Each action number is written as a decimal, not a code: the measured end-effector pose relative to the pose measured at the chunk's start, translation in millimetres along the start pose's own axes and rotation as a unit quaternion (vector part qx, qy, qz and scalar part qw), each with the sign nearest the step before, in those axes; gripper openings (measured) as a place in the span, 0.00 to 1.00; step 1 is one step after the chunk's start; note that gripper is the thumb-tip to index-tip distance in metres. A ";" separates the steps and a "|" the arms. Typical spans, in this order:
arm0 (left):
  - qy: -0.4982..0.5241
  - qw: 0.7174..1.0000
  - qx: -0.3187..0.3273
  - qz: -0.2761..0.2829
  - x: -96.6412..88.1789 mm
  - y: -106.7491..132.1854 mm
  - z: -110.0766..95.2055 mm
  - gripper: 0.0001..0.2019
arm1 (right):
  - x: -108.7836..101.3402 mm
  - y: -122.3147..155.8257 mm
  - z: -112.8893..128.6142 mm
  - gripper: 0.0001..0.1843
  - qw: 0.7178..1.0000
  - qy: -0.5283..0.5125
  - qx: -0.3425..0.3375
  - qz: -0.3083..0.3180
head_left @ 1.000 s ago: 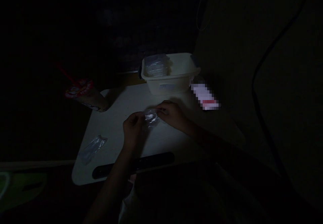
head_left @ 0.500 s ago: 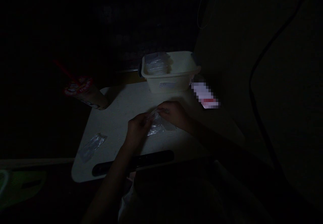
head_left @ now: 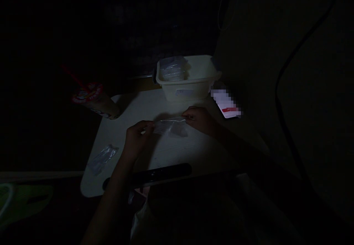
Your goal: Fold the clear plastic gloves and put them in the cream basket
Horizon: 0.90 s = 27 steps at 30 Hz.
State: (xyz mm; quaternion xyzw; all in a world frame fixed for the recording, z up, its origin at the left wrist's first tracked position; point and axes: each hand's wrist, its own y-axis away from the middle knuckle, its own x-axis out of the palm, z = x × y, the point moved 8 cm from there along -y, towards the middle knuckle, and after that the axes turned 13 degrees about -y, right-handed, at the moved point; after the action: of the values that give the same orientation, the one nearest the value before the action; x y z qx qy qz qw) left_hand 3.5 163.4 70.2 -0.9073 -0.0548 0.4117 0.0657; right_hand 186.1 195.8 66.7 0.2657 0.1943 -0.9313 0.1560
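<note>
A clear plastic bag (head_left: 172,128) is stretched between my two hands above the pale table (head_left: 166,151). My left hand (head_left: 137,136) pinches its left end between thumb and fingers. At the opposite upper corner, my right hand (head_left: 199,119) grips the bag's edge with closed fingers. Something pale seems to lie inside or behind the film, but the dim light hides what it is. Another clear plastic bag (head_left: 103,159) lies flat on the table to the left of my left forearm.
Behind my hands stands a white plastic bin (head_left: 184,93) with a stack of clear packets (head_left: 173,70) in its left part. A lit phone (head_left: 225,103) lies right of it. A lidded drink cup with a red straw (head_left: 96,101) stands at the table's left edge.
My hands have moved apart, the left one leftward and the right one slightly rightward. The bag, bunched between them before, is now pulled out wide with a straight upper edge.
</note>
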 end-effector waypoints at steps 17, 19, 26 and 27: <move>-0.052 0.998 0.030 -0.006 6.5 -1.4 7.5 0.08 | -7.0 3.2 15.3 0.07 0.998 -0.049 -0.041 0.003; -0.046 0.998 0.037 -0.015 3.6 -1.3 11.4 0.09 | -11.0 3.7 13.2 0.07 0.998 -0.032 -0.045 -0.006; -0.067 0.996 0.058 0.009 3.8 0.1 8.4 0.09 | -16.0 4.5 19.3 0.06 0.997 -0.041 -0.069 -0.022; -0.062 0.996 0.055 0.012 4.9 -0.1 7.0 0.08 | -15.0 4.6 22.1 0.06 0.996 -0.050 -0.073 -0.020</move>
State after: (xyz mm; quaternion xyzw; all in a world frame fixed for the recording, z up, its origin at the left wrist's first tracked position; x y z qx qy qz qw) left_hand 1.4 164.8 62.0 -0.8754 -0.0250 0.4707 0.1069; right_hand 190.5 184.8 91.0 0.2023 0.2591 -0.9297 0.1661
